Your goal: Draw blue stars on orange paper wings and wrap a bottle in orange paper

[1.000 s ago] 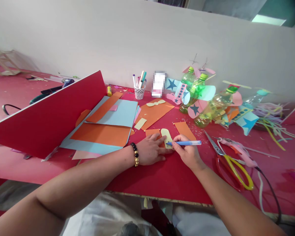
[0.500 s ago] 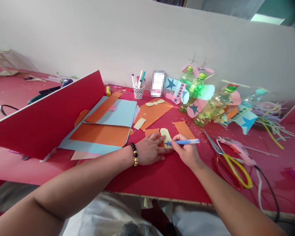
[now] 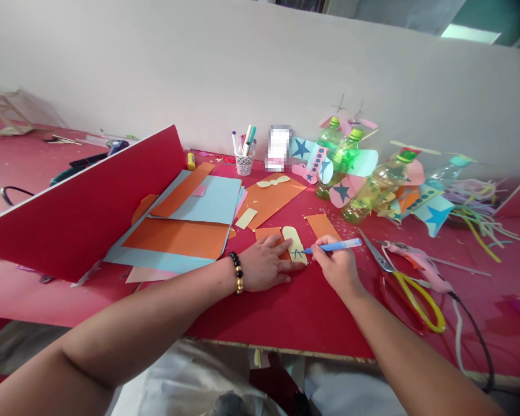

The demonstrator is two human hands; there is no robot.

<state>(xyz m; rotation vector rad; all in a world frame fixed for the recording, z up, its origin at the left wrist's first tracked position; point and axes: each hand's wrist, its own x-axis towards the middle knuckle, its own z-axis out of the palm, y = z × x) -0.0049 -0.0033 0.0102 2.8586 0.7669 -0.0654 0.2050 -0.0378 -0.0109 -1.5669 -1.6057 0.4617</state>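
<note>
A pale yellow paper piece with a rounded top (image 3: 292,236) lies on the red table, with blue star-like lines drawn on its lower half. My left hand (image 3: 267,264) rests flat with fingers spread, two fingertips pressing the yellow piece's left and lower edges. Part of an orange paper piece (image 3: 268,232) shows beneath those fingers. In my right hand (image 3: 335,267) a blue marker (image 3: 340,245) is pinched, its tip touching the drawn lines at the right. Just behind that hand lies another orange paper strip (image 3: 323,225).
Coloured paper sheets (image 3: 182,237) are stacked left, beside an upright red board (image 3: 95,202). A pen cup (image 3: 244,164) and a phone (image 3: 278,149) stand at the wall. Right are decorated bottles (image 3: 372,185), large scissors (image 3: 409,294) and a pink glue gun (image 3: 418,263) with a cord.
My right hand and the marker have moved slightly right across the yellow piece, and more blue lines show on it. My left hand stays in place.
</note>
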